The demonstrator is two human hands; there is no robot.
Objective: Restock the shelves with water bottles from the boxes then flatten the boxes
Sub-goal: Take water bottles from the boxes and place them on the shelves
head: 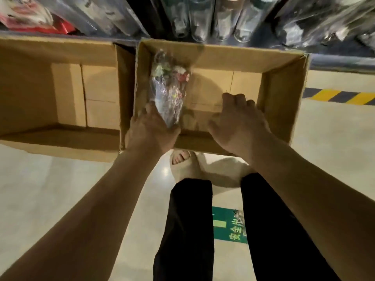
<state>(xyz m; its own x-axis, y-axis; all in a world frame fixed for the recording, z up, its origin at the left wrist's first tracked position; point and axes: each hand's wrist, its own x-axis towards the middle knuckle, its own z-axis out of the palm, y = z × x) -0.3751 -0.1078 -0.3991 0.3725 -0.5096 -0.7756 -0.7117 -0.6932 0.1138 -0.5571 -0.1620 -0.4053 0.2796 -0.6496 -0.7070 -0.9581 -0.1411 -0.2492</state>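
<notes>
Two open cardboard boxes stand on the floor below the shelf. The right box (284, 102) holds one clear water bottle (169, 92) with a coloured label, lying along its left side. My left hand (150, 130) grips the near end of that bottle. My right hand (239, 120) hovers over the middle of the same box with fingers loosely curled, holding nothing. The left box (30, 94) shows only its bare bottom. Several clear bottles (200, 19) stand on the shelf above the boxes.
A blue shelf edge (343, 61) runs behind the boxes. Red and white packages (28, 15) sit at the top left. Yellow-black floor tape (341, 96) lies to the right. My feet in light sandals (184, 165) stand just before the right box, near a green floor sign (229, 226).
</notes>
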